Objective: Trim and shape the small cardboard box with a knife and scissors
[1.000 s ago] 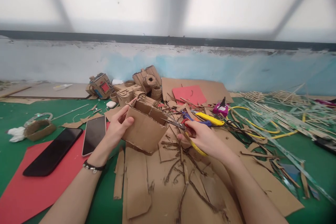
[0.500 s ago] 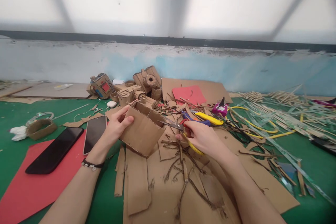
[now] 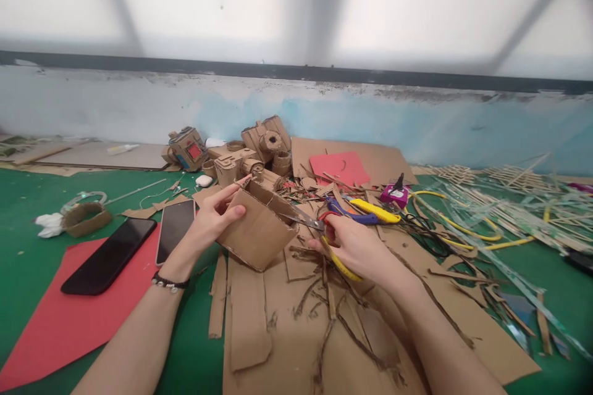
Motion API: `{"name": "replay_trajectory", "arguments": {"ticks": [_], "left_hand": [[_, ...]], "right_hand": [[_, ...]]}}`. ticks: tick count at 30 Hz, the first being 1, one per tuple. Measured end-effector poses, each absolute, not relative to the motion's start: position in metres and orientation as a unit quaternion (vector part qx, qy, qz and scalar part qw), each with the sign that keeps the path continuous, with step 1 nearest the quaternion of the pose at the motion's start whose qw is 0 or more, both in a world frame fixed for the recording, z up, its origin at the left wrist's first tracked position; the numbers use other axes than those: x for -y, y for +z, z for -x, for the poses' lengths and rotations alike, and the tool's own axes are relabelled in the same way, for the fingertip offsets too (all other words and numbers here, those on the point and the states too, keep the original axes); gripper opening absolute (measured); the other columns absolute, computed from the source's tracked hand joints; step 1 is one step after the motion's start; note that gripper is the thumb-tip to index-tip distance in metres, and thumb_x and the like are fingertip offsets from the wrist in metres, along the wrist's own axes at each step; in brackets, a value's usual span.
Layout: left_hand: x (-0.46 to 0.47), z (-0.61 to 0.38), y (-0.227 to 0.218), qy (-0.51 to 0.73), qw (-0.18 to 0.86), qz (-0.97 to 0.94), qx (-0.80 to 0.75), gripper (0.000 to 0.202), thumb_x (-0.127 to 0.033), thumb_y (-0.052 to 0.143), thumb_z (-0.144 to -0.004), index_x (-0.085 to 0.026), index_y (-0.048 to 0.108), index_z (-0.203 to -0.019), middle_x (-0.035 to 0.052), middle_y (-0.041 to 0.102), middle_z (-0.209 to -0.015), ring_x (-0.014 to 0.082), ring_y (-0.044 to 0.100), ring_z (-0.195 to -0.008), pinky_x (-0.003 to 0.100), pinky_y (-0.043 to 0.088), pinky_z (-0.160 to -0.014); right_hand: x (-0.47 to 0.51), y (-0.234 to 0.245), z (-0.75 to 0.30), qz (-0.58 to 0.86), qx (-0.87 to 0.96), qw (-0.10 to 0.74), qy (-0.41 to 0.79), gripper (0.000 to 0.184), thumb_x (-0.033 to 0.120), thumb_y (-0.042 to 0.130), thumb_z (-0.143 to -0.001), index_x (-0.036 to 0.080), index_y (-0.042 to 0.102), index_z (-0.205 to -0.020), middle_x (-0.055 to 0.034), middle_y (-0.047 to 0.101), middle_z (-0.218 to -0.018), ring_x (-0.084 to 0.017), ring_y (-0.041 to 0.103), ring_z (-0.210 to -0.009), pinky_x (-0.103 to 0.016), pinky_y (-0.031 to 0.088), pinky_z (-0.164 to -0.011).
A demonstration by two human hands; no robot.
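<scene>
My left hand [image 3: 223,213] grips a cardboard box [image 3: 259,231] by its left side, thumb on the near face and fingers behind. The box is tilted and its top is open. My right hand [image 3: 352,245] holds scissors [image 3: 309,220] with a red and yellow handle. Their blades are parted and meet the box's upper right edge; whether one blade is inside is hard to see. Below both hands lies a big cardboard sheet [image 3: 282,358] with torn strips [image 3: 319,345] and smaller pieces scattered on it.
Two phones, a black one [image 3: 109,256] and a grey-edged one [image 3: 175,231], lie to the left, by red paper [image 3: 69,321]. Cardboard camera models [image 3: 236,163] stand at the back. A yellow cutter [image 3: 376,210] and blue-handled tool [image 3: 345,208] lie behind my right hand. Sticks [image 3: 514,216] pile up rightward.
The view has shifted slightly, so the surroundings sit a little further right. The box and scissors keep nearly the same position relative to each other, with the blades still at the box edge.
</scene>
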State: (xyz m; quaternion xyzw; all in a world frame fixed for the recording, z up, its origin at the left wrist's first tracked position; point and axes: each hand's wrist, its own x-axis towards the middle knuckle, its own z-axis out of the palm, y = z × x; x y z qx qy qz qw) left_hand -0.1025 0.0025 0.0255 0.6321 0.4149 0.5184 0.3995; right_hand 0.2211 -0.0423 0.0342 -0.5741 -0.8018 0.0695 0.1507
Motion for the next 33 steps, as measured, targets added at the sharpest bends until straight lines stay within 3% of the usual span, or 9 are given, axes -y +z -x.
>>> {"name": "replay_trajectory", "arguments": {"ticks": [9, 16, 23, 28, 33], "left_hand": [[-0.002, 0.105, 0.027, 0.519, 0.414, -0.626, -0.410, 0.102, -0.079, 0.088, -0.071, -0.016, 0.071, -0.150, 0.0166, 0.085, -0.122, 0.0395, 0.078, -0.114, 0.037, 0.065, -0.087], [0.001, 0.096, 0.027, 0.521, 0.438, -0.618, -0.394, 0.108, -0.082, 0.090, -0.064, -0.015, 0.073, -0.147, 0.0180, 0.084, -0.122, 0.0420, 0.077, -0.120, 0.037, 0.066, -0.088], [-0.004, 0.097, 0.025, 0.515, 0.447, -0.613, -0.398, 0.110, -0.080, 0.090, -0.067, -0.011, 0.069, -0.151, 0.0198, 0.084, -0.123, 0.0407, 0.078, -0.116, 0.034, 0.066, -0.082], [-0.004, 0.093, 0.019, 0.517, 0.463, -0.605, -0.389, 0.111, -0.078, 0.093, -0.065, -0.010, 0.070, -0.150, 0.0224, 0.079, -0.136, 0.0427, 0.076, -0.124, 0.035, 0.066, -0.086], [-0.004, 0.091, 0.018, 0.507, 0.476, -0.603, -0.390, 0.111, -0.078, 0.093, -0.065, -0.011, 0.069, -0.150, 0.0212, 0.079, -0.138, 0.0441, 0.073, -0.130, 0.039, 0.066, -0.093]], "right_hand": [[0.040, 0.035, -0.212, 0.632, 0.771, 0.081, -0.003, 0.049, 0.067, 0.058, -0.102, 0.025, 0.064, -0.078, -0.0092, 0.074, -0.073, -0.026, 0.068, -0.070, -0.032, 0.022, -0.060], [0.040, 0.035, -0.210, 0.587, 0.790, 0.152, 0.087, 0.045, 0.068, 0.059, -0.101, 0.025, 0.064, -0.091, -0.0056, 0.074, -0.081, -0.023, 0.066, -0.071, -0.030, 0.032, -0.062], [0.038, 0.037, -0.207, 0.646, 0.758, 0.078, 0.045, 0.050, 0.066, 0.056, -0.104, 0.024, 0.062, -0.079, -0.0085, 0.074, -0.076, -0.026, 0.069, -0.075, -0.032, 0.025, -0.062], [0.040, 0.043, -0.205, 0.630, 0.765, 0.110, 0.077, 0.049, 0.071, 0.058, -0.101, 0.024, 0.068, -0.088, -0.0075, 0.077, -0.084, -0.025, 0.071, -0.080, -0.029, 0.028, -0.062], [0.040, 0.040, -0.203, 0.634, 0.764, 0.101, 0.071, 0.052, 0.069, 0.055, -0.104, 0.024, 0.066, -0.080, -0.0091, 0.077, -0.080, -0.025, 0.069, -0.075, -0.030, 0.027, -0.062]]}}
